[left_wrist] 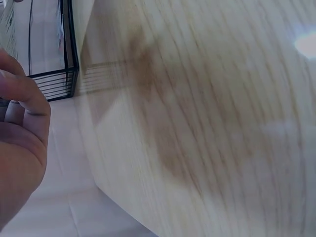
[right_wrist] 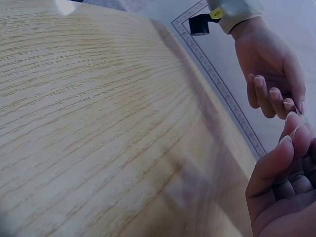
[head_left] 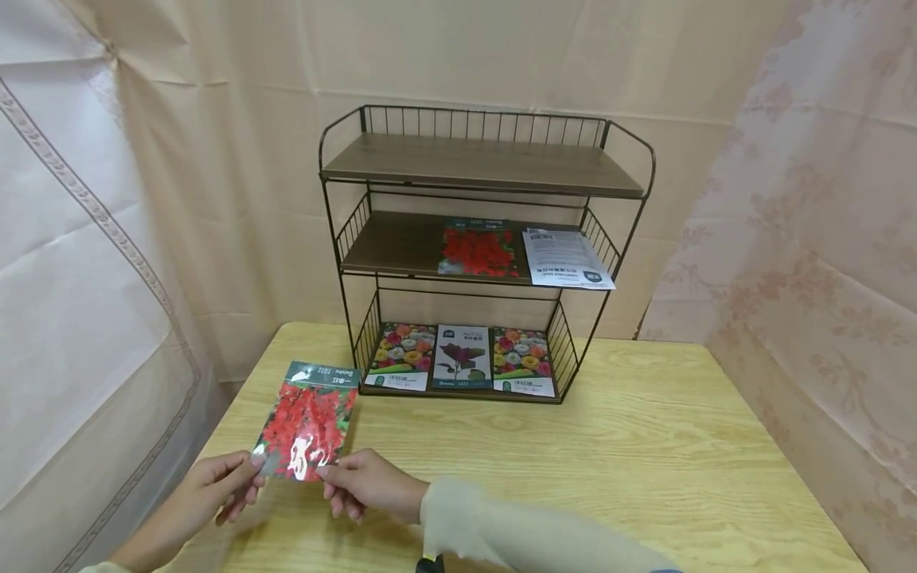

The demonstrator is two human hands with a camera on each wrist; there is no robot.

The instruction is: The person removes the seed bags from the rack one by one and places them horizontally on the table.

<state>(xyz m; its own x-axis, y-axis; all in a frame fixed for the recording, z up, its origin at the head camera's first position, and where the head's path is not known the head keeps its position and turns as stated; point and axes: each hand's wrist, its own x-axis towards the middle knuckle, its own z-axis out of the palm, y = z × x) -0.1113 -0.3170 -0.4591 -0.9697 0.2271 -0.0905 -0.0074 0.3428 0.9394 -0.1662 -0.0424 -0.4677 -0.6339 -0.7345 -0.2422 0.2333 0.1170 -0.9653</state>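
Both hands hold one seed packet (head_left: 304,422) with red flowers and a dark green top band, tilted above the left part of the table. My left hand (head_left: 225,481) pinches its lower left corner between thumb and fingers. At the lower right corner, my right hand (head_left: 368,481) pinches it the same way. In the left wrist view the left hand (left_wrist: 22,133) shows at the edge, with a sliver of the packet above it. The right wrist view has the right hand (right_wrist: 286,182) in front and the left hand (right_wrist: 269,64) beyond; the packet is barely visible there.
A three-tier wire rack (head_left: 487,179) stands at the table's back. Its middle shelf bears a red-flower packet (head_left: 478,251) and a white packet (head_left: 566,259) overhanging the front edge. On the bottom tier lie two multicoloured flower packets (head_left: 401,354) flanking a purple-flower packet (head_left: 462,356). Curtains surround the wooden table (head_left: 645,446).
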